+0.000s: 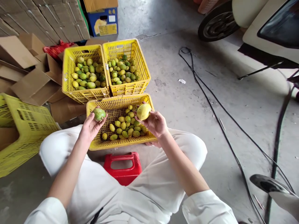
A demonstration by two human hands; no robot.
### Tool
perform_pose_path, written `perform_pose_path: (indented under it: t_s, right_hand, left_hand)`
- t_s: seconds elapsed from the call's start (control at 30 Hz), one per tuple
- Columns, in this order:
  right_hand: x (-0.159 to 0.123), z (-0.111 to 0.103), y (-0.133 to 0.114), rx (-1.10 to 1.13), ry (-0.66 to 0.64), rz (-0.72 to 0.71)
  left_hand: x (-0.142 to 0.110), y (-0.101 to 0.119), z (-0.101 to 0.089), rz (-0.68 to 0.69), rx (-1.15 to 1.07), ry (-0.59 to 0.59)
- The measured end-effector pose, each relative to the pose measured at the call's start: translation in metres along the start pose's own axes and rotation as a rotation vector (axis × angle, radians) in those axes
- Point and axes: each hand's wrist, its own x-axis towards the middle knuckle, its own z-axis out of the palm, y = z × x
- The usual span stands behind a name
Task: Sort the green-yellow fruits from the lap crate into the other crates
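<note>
My left hand [91, 127] holds a green lemon [99, 114] in its fingertips, over the left side of the near yellow crate [99, 146]. A larger yellow lemon [143, 112] sits in the fingers of my right hand [157, 123], above the right end of that crate. Several yellow-green lemons [125, 134] lie loose on the crate's floor, mostly toward the right. Behind it stand a back left crate [66, 67] and a back right crate [142, 62]. Both hold many green and yellow lemons, and neither hand touches them.
A red plastic stool [122, 177] shows between my knees. Another yellow crate [30, 124] stands at the left, near open cardboard boxes [35, 84]. A blue carton [105, 23] is at the back. Black cables [217, 121] cross the floor at right, by a parked scooter [254, 34].
</note>
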Motion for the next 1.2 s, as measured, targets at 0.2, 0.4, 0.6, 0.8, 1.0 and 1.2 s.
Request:
perform_pose_path:
  t_s: [0.2, 0.4, 0.6, 0.8, 1.0, 1.2]
  right_hand:
    - [0.005, 0.005, 0.008, 0.020, 0.016, 0.046]
    - [0.014, 0.008, 0.014, 0.066, 0.072, 0.162]
    - [0.012, 0.009, 0.014, 0.013, 0.005, 0.136]
    - [0.002, 0.005, 0.012, -0.006, 0.097, 0.052]
    - [0.001, -0.006, 0.012, 0.013, 0.118, 0.082]
    - [0.006, -0.002, 0.018, 0.012, 0.046, 0.083]
  left_hand:
    - [0.006, -0.005, 0.002, -0.058, 0.007, -0.013]
    - [0.001, -0.008, 0.019, -0.173, 0.028, 0.006]
    - [0.002, -0.013, 0.021, -0.125, 0.113, -0.076]
    - [0.009, -0.019, 0.008, -0.103, 0.192, -0.116]
    - [0.010, -0.018, 0.012, -0.221, 0.220, -0.141]
    - [0.009, -0.019, 0.016, -0.213, 0.197, -0.150]
